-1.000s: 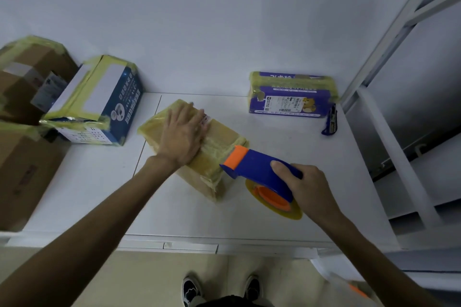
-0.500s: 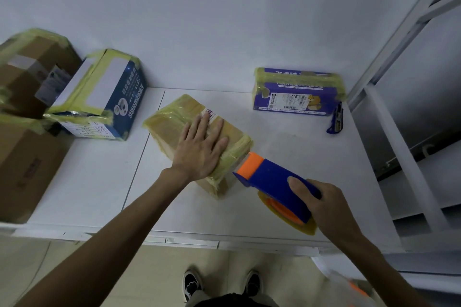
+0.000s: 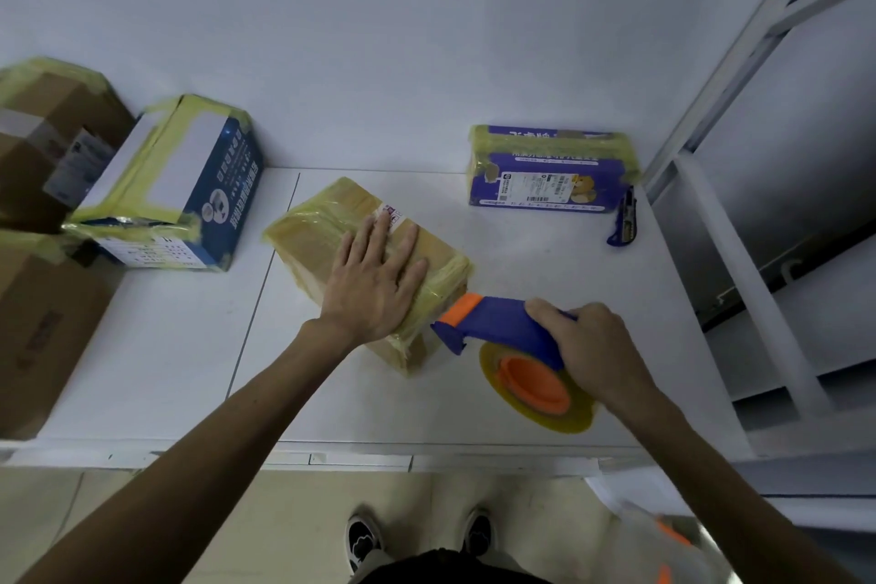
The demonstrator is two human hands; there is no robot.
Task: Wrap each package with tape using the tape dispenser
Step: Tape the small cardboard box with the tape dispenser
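- Head view, the 2 hands: the left hand (image 3: 374, 280) lies flat on top of the brown package (image 3: 322, 228), fingers straight and slightly spread, palm pressing down near the package's right end; the right hand (image 3: 597, 346) is curled round the blue handle of the tape dispenser (image 3: 502, 327), gripping it from above.
- Head view, the task's things: the brown package sits at an angle near the middle of the white surface (image 3: 521, 261), banded all over with yellowish tape; the dispenser's orange front edge touches the package's right end, just beside the left hand's fingertips; the tape roll (image 3: 580, 417), yellow with an orange hub, hangs under the handle at the right hand's side.
- Head view, other packages: a purple package (image 3: 550, 171) with yellow tape on its top and ends stands against the wall, well apart from the brown one; a blue and white box (image 3: 189, 185), also taped, lies at the surface's left end; 2 cardboard boxes (image 3: 42, 337) are stacked further left.
- Head view, the rest: a blue utility knife (image 3: 623, 223) lies just beside the purple package's right end; a white metal frame (image 3: 758, 38) rises at the right; the person's 2 dark shoes (image 3: 362, 536) show on the floor below the surface's edge.
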